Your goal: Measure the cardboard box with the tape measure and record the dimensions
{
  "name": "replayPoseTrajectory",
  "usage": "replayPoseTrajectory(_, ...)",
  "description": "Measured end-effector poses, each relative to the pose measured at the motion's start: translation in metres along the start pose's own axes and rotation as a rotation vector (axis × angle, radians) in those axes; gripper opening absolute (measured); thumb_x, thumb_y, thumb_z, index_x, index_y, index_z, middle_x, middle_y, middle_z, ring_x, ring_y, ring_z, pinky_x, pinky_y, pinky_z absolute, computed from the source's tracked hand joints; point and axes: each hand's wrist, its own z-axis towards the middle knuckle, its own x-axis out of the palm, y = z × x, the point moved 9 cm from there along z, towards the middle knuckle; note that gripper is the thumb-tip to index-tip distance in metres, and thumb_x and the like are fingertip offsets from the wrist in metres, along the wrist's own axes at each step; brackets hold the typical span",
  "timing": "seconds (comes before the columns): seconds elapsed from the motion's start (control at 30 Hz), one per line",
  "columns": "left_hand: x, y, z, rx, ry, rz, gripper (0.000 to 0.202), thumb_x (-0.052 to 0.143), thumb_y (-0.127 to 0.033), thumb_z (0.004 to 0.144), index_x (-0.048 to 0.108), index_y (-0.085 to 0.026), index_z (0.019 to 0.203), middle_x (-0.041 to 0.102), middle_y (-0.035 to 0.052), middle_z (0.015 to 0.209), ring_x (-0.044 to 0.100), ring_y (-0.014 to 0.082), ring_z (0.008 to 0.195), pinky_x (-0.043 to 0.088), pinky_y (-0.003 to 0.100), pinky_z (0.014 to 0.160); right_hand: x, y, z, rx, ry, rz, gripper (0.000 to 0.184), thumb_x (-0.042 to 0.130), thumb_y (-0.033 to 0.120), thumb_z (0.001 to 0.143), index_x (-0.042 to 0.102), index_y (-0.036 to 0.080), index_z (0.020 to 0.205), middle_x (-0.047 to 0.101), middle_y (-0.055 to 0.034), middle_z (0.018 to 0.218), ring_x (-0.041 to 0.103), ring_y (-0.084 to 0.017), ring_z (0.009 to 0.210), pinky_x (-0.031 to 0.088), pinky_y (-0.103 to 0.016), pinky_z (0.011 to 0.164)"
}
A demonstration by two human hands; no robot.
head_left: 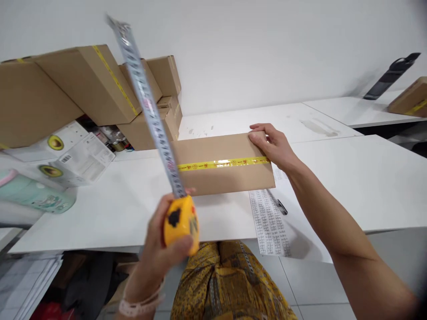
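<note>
A yellow tape measure (182, 224) is gripped in my left hand (160, 240), its metal blade (150, 111) drawn out and slanting up to the left. The blade is slightly blurred and passes in front of the left end of a brown cardboard box (223, 180). Yellow printed tape (230, 163) runs along that box. My right hand (271, 142) holds the box at its far right corner, thumb on the near face and fingers behind the edge.
Stacked cartons (110, 84) stand at the back left, near white avocado-print boxes (76, 155) and a mint bottle (36, 195). A printed sheet (270, 222) and a pen (282, 207) lie beside the box. A dark bottle (390, 78) and another carton (410, 100) are far right.
</note>
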Motion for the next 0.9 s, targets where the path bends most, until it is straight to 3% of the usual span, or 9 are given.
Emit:
replayPoseTrajectory(0.1,0.050,0.035,-0.028,-0.199,0.259,-0.162,0.066,0.085,-0.055,0.066,0.061,-0.027,0.122,0.063,0.0058,0.100,0.052,0.0158,0.071,0.045,0.026,0.059,0.004,0.009,-0.003,-0.014,0.065,0.025,0.027,0.062,0.046,0.091,0.070,0.024,0.104,0.068,-0.0054,0.105,0.060,-0.020,0.092,0.049,-0.036,0.080)
replayPoseTrajectory(0.23,0.078,0.066,-0.043,-0.293,0.369,-0.256,0.060,0.085,-0.053,0.069,0.063,-0.026,0.117,0.055,0.0033,0.094,0.047,0.0147,0.074,0.043,0.026,0.063,0.005,0.023,-0.003,-0.090,0.076,-0.075,0.023,0.058,0.036,0.091,0.071,0.023,0.105,0.067,-0.0042,0.093,0.057,-0.019,0.082,0.046,-0.036,0.076)
replayPoseTrajectory(0.4,0.088,0.090,-0.060,-0.368,0.406,-0.299,0.056,0.085,-0.049,0.069,0.062,-0.028,0.116,0.050,0.0011,0.091,0.045,0.0143,0.073,0.043,0.026,0.063,0.013,0.046,-0.003,-0.307,0.050,-0.296,0.028,0.047,0.021,0.090,0.070,0.024,0.108,0.067,-0.0063,0.097,0.058,-0.023,0.087,0.045,-0.039,0.080)
replayPoseTrajectory(0.53,0.092,0.099,-0.068,-0.385,0.402,-0.297,0.056,0.086,-0.051,0.066,0.062,-0.028,0.111,0.049,0.0014,0.089,0.044,0.0142,0.070,0.042,0.025,0.059,0.029,0.060,-0.005,-0.481,0.051,-0.535,0.043,0.039,0.018,0.094,0.063,0.028,0.128,0.065,-0.0080,0.101,0.054,-0.026,0.092,0.041,-0.042,0.084)
replayPoseTrajectory(0.77,0.096,0.099,-0.062,-0.357,0.380,-0.229,0.056,0.084,-0.053,0.067,0.059,-0.024,0.108,0.049,0.0006,0.087,0.042,0.0140,0.071,0.039,0.027,0.061,0.047,0.061,-0.008,-0.600,0.087,-0.765,0.045,0.034,0.024,0.103,0.058,0.037,0.138,0.062,-0.0095,0.110,0.047,-0.027,0.093,0.038,-0.042,0.082)
replayPoseTrajectory(0.9,0.097,0.100,-0.056,-0.334,0.352,-0.126,0.051,0.082,-0.044,0.070,0.057,-0.023,0.109,0.050,0.0001,0.087,0.043,0.0138,0.072,0.038,0.027,0.063,0.047,0.061,-0.009,-0.618,0.068,-0.786,0.046,0.032,0.024,0.104,0.059,0.037,0.138,0.062,-0.0093,0.109,0.047,-0.026,0.093,0.038,-0.041,0.081)
